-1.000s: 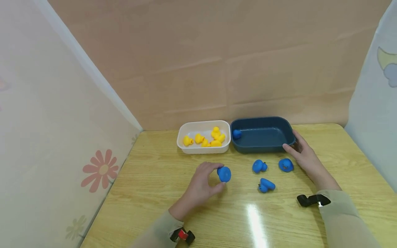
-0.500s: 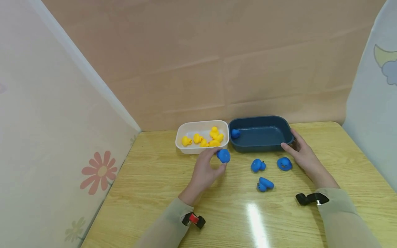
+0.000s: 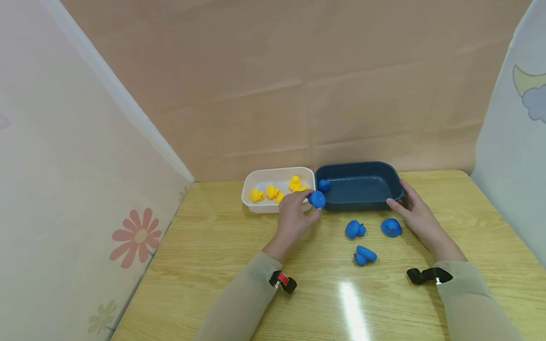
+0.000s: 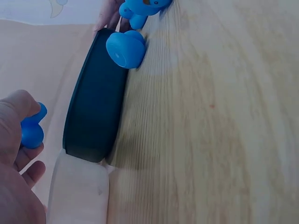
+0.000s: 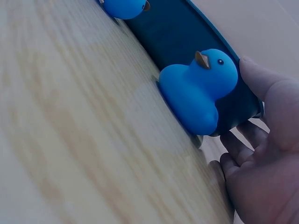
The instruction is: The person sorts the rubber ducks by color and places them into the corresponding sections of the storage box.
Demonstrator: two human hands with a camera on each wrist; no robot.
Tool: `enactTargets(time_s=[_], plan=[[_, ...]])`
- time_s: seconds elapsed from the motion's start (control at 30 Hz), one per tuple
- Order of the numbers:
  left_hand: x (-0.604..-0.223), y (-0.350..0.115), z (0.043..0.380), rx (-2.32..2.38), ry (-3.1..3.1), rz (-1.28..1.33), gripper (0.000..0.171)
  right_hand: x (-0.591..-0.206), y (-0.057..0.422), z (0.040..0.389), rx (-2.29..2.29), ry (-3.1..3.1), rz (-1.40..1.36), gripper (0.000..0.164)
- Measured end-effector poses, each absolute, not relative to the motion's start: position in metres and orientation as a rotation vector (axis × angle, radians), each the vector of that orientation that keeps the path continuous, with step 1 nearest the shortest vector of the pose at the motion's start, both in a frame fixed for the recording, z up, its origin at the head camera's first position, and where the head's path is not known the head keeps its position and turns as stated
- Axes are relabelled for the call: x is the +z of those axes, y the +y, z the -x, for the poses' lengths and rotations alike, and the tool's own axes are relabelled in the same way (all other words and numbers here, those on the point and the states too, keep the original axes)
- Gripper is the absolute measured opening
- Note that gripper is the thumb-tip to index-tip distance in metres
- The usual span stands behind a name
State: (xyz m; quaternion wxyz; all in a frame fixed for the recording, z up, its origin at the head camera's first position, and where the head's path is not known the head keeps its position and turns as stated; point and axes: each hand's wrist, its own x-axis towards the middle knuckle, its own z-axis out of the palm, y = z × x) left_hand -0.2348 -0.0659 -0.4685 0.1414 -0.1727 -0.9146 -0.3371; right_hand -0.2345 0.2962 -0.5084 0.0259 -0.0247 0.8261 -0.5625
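My left hand (image 3: 294,218) pinches a blue rubber duck (image 3: 317,199) between thumb and fingers, raised in front of where the two bins meet. The left wrist view shows the same blue rubber duck (image 4: 32,126) with its base partly behind the fingers. My right hand (image 3: 420,218) grips the right end of the dark blue bin (image 3: 358,207), thumb on the front rim and fingers round the side. Inside that bin, at the left, lies one blue duck (image 3: 324,185). Close by the right hand, an upright blue duck (image 5: 191,98) stands before the bin.
Left of the dark bin, touching it, is a white bin (image 3: 256,208) with several yellow ducks (image 3: 272,191). Two more blue ducks lie on the wooden table (image 3: 204,246): one duck (image 3: 355,229) nearer the bin, another duck (image 3: 364,255) closer to me. A papered wall (image 3: 273,94) stands behind.
My left hand has carried the blue duck up from the table and rightward, toward the dark blue bin. The right hand has kept its hold on the bin's right end.
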Motion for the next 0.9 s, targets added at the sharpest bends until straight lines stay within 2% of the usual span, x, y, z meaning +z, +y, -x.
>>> enactTargets(time_s=[0.53, 0.9], plan=[[-0.471, -0.033, 0.261, -0.81, -2.712, 0.416, 0.056, -0.51, 0.296, 0.234, -1.75, 2.541, 0.082, 0.097], [-0.468, -0.025, 0.257, -0.783, -2.712, 0.407, 0.057, -0.51, 0.299, 0.232, -1.739, 2.55, 0.073, 0.097]])
